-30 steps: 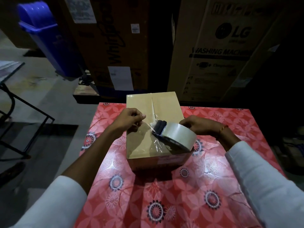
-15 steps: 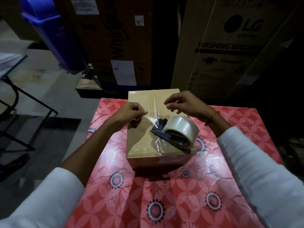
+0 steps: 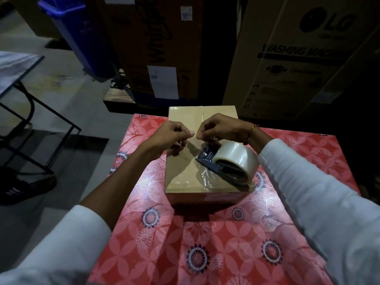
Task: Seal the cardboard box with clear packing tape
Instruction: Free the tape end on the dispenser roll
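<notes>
A small cardboard box (image 3: 185, 173) stands on the red flowered table (image 3: 205, 243), flaps closed along a centre seam. A roll of clear tape in a dark dispenser (image 3: 232, 161) lies on the box's right half, untouched. A strip of clear tape (image 3: 203, 175) runs from the roll over the seam, wrinkled near the front edge. My left hand (image 3: 172, 136) and my right hand (image 3: 222, 128) meet above the seam, both pinching the tape's free end between thumb and fingers.
Tall appliance cartons (image 3: 287, 54) stand right behind the table. A blue bin (image 3: 78, 33) leans at the back left. To the left a black metal-framed table (image 3: 20, 83) stands on the bare concrete floor.
My right hand let go of the tape roll, left it lying on the box, and moved left and forward to meet my left hand at the tape's free end.
</notes>
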